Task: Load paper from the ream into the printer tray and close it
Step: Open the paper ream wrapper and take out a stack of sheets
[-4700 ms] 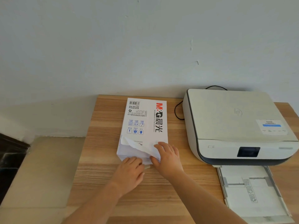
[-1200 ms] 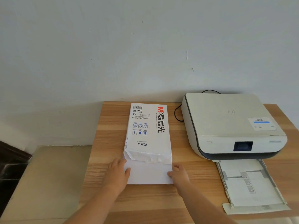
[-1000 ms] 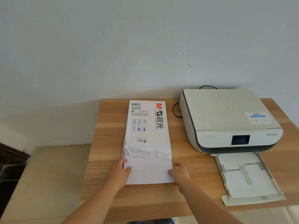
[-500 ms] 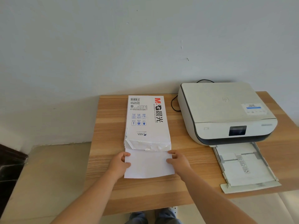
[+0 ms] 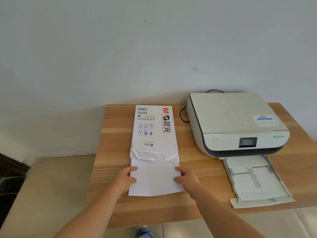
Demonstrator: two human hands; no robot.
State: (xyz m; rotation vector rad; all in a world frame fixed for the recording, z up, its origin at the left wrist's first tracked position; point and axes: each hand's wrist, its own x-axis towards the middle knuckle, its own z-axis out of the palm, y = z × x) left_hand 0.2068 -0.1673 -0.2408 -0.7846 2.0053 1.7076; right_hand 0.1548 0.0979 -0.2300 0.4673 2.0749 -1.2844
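Ream (image 5: pixel 154 133) lies on desk (image 5: pixel 116 134), torn end toward person; paper (image 5: pixel 155 179) half out. Left hand (image 5: pixel 126 180) and right hand (image 5: pixel 186 177) pinch its side edges. Pull straight and level, keeping sheets squared. Tray (image 5: pixel 257 181) open, right, below printer (image 5: pixel 235 124).

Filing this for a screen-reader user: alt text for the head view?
Both hands, left and right, grip the sides of a paper stack half out of its opened M&G ream wrapper on a wooden table. Right of it, a white printer has its tray pulled out.
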